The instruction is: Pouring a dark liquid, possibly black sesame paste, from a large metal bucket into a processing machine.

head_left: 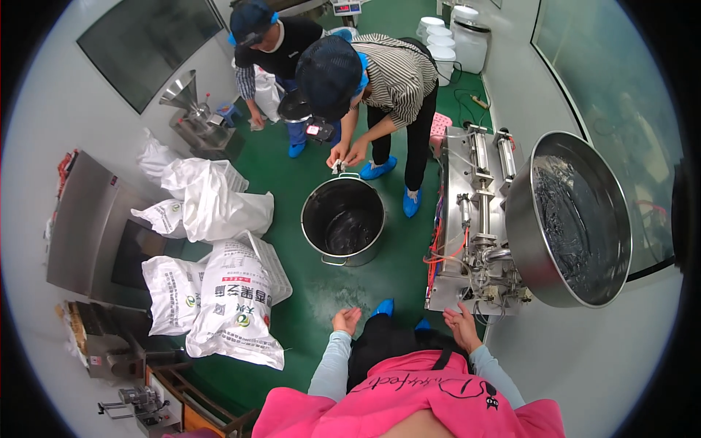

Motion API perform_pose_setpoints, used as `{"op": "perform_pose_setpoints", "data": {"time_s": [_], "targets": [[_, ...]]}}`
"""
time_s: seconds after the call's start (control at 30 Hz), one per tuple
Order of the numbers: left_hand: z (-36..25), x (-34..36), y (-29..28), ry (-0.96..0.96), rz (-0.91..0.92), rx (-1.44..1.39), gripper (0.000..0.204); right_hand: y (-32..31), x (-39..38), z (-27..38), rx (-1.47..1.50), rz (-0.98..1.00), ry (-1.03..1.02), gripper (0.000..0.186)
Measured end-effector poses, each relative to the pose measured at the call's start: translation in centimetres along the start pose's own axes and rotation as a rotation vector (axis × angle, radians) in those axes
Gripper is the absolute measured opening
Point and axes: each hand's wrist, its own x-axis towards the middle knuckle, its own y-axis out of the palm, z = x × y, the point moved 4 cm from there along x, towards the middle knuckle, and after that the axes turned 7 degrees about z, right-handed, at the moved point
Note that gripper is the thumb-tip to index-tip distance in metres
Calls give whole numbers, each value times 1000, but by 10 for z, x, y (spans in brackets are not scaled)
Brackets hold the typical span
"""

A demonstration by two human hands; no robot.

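My left hand [346,320] is held out in the air with the palm turned up, fingers loosely extended and nothing in it. My right hand [463,327] is spread, also holding nothing, beside the lower end of a steel filling machine [453,276]; I cannot tell whether it touches the machine. In front of me a tall steel pot [343,260] stands on the floor, with dark residue inside. At its far rim a co-worker in a striped shirt [398,73] bends over, both hands [347,152] together on something small and pale.
A wide steel hopper [523,241] holding dark paste rises above the machine. White sacks [234,292] lie at the left. Behind are a second person [285,58], a steel grinder [201,120] and white buckets [442,55]. Hoses [438,258] hang along the machine.
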Motion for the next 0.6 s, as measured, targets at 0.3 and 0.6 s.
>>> {"op": "perform_pose_setpoints", "data": {"time_s": [0.3, 0.6], "targets": [[-10, -8, -20, 63, -17, -64, 32, 2, 22, 5, 4, 107, -24, 69], [-22, -11, -23, 99, -50, -81, 28, 11, 29, 17, -40, 138, -25, 70]]}}
